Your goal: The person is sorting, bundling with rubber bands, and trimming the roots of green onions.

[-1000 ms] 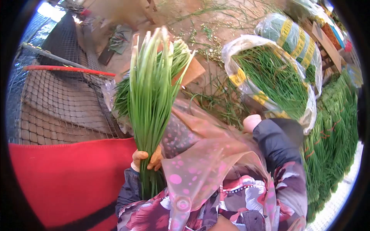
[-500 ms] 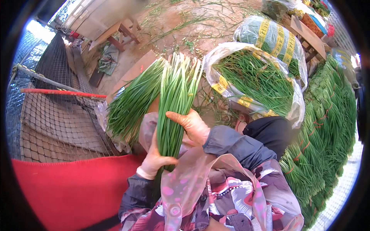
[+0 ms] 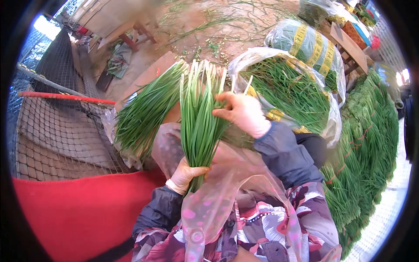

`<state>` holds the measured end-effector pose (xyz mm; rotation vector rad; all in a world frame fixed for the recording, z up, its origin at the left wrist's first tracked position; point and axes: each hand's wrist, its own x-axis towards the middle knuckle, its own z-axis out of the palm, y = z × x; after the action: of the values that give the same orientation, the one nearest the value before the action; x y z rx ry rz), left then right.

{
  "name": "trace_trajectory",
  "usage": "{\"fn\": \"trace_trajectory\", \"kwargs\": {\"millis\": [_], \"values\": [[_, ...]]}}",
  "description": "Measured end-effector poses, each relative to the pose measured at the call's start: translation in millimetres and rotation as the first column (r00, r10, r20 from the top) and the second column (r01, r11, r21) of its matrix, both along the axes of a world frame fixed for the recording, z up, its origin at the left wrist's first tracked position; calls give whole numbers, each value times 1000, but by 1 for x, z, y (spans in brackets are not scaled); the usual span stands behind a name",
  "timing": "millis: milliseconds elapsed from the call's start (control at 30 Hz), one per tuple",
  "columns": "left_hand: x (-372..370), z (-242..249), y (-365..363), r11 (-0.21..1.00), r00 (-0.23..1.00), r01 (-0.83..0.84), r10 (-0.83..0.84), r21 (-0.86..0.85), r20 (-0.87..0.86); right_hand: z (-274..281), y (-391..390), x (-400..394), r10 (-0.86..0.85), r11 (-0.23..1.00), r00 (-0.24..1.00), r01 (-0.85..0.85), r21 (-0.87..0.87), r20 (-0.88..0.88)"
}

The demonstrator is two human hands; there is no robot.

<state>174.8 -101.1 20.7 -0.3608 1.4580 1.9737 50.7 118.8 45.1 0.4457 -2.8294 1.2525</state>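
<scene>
An upright bundle of long green stalks with white ends (image 3: 198,126) stands over my lap, its white ends up. My left hand (image 3: 185,175) is wrapped round its lower part. At the bundle's upper right edge, my right hand (image 3: 242,112) has thumb and fingers pinched together by a stalk whose pale end sticks out to the right; the fingertips partly hide what they grip. Another pile of the same stalks (image 3: 150,109) lies on a board just left of the bundle. Both hands wear thin pale gloves.
An open plastic bag of greens (image 3: 290,94) sits at the right, with a wrapped bale (image 3: 301,41) behind it. Tied bundles (image 3: 364,157) are stacked at the far right. Red cloth (image 3: 83,214) covers the lower left, below netting (image 3: 65,139). A wooden stool (image 3: 131,37) stands at the back left.
My right hand has left the middle of the bundle and moved right to its upper edge. My left hand has shifted slightly down and right, still round the stalks. The bundle's stalks are more fanned out.
</scene>
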Motion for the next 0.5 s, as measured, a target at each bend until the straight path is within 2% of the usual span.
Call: {"fn": "trace_trajectory", "kwargs": {"millis": [67, 100, 133, 167, 200, 233, 267, 333, 367, 400, 433, 467, 500], "values": [[0, 3, 0, 999, 999, -15, 13, -39, -48, -17, -5, -7, 132, 989, 977, -120, -82, 167], [1, 2, -3, 999, 999, -21, 19, -38, -49, -12, -3, -2, 271, 949, 898, -190, -250, 348], [3, 0, -8, 996, 997, -65, 63, -56, -34, -2, -1, 7, 422, 880, 765, -218, -422, 487], [3, 0, -14, 991, 994, -106, 105, -79, -18, 14, 8, 19, 594, 788, 644, -344, -510, 482], [3, 1, -19, 991, 994, -110, 109, -82, -14, 34, 20, 26, 713, 691, 459, -331, -643, 530], [1, 2, -24, 988, 992, -122, 118, -93, -43, 57, 34, 29, 755, 650, 428, -393, -650, 497], [0, 3, -29, 985, 989, -136, 129, -104, -71, 40, 56, 20, 862, 462, 490, -650, -603, 131], [2, 1, -37, 984, 990, -132, 125, -124, -59, 50, 73, 17, 644, 659, 659, -218, -720, 389], [2, 0, -40, 984, 992, -114, 106, -136, -67, 40, 61, 6, 336, 906, 869, -194, -375, 362], [-2, 1, -42, 985, 993, -93, 82, -148, -83, 29, 44, -8, 25, 1000, 985, -27, 8, 172], [-1, 5, -41, 986, 994, -93, 83, -138, -73, 29, 37, -14, 97, 942, 923, 35, -334, 372], [0, 6, -39, 987, 994, -92, 83, -133, -73, 34, 30, -21, 95, 944, 923, 36, -329, 372], [2, 6, -38, 985, 996, -76, 68, -154, -59, 40, 21, -30, 110, 975, 949, -45, -219, 295]]}}
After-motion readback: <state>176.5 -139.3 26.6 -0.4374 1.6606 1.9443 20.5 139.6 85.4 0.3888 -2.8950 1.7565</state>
